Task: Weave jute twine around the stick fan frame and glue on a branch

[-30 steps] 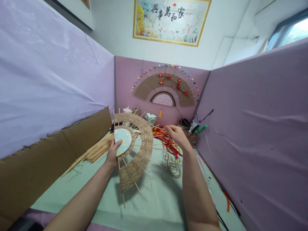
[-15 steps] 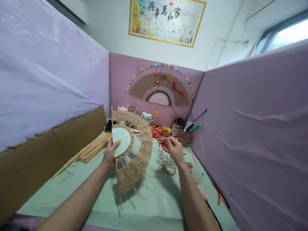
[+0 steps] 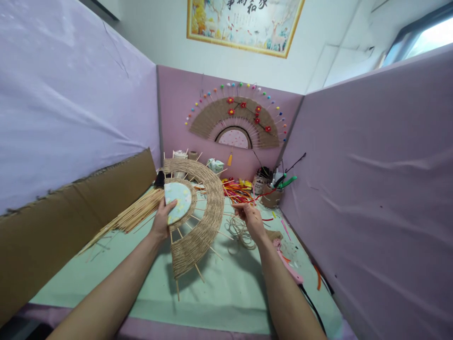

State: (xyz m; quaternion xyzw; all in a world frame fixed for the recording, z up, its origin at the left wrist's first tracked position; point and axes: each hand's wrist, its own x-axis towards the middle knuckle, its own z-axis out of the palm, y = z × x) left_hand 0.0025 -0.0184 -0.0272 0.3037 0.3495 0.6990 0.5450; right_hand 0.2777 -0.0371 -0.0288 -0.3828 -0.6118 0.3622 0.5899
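My left hand (image 3: pixel 163 221) grips a half-round woven fan (image 3: pixel 203 215) by its pale blue paper centre (image 3: pixel 177 200), holding it tilted up above the green table (image 3: pixel 226 288). Wooden sticks poke out of the fan's rope bands. My right hand (image 3: pixel 247 216) is pinched on a thin red pipe cleaner (image 3: pixel 264 194) that runs up and right toward the pen cup. Just below this hand lies a loose coil of jute cord (image 3: pixel 240 231).
A bundle of thin sticks (image 3: pixel 123 218) lies at the left beside a cardboard sheet (image 3: pixel 71 212). Coloured pipe cleaners (image 3: pixel 237 189) and a tool cup (image 3: pixel 271 191) stand at the back. A pink glue gun (image 3: pixel 288 264) lies right. A finished fan (image 3: pixel 235 123) hangs on the back wall.
My right hand has drawn back from the pile of pipe cleaners toward me, pulling a red one with it. The left hand keeps the fan in about the same place.
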